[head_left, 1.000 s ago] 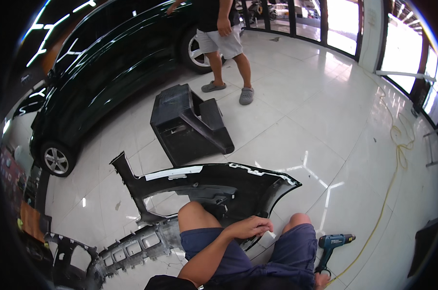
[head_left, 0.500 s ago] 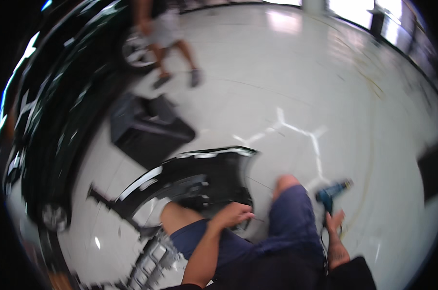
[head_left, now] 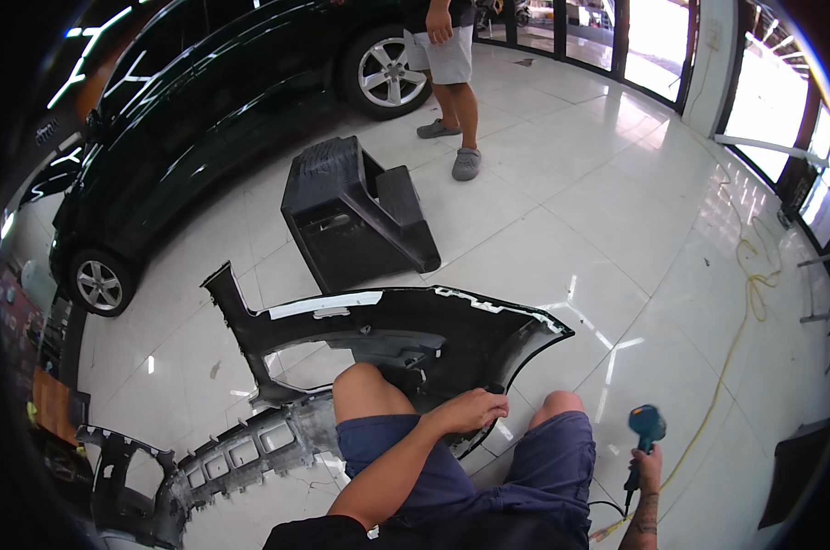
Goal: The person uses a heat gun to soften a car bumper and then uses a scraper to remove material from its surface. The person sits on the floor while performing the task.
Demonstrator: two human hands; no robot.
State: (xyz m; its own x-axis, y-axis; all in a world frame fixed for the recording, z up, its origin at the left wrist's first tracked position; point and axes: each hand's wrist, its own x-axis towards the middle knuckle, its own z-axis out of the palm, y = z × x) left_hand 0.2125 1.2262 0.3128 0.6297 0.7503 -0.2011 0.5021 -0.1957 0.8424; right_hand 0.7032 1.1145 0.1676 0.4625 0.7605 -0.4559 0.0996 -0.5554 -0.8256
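A black car bumper cover (head_left: 470, 316) lies in front of me, its inner side facing up, and curves away to the lower left past my knee. My left hand (head_left: 474, 410) is closed in a pinch by the bumper's right end. What its fingers hold is too small to make out, and I cannot tell whether they touch the bumper's edge. To the right of my legs, my right hand (head_left: 650, 466) is wrapped round the handle of a teal heat gun (head_left: 647, 421), whose dark cord runs down from the grip.
Beyond the bumper stands a black angular plastic box (head_left: 341, 225). A dark car (head_left: 204, 119) is parked at the left. Another person (head_left: 456, 92) in pale shorts stands by its wheel. A yellow cord (head_left: 731, 367) winds over the tiled floor at the right.
My right hand has gone from open beside the heat gun to closed round its handle, and the gun has turned. My left hand stays pinched. The head view has swung, and the person appears farther right.
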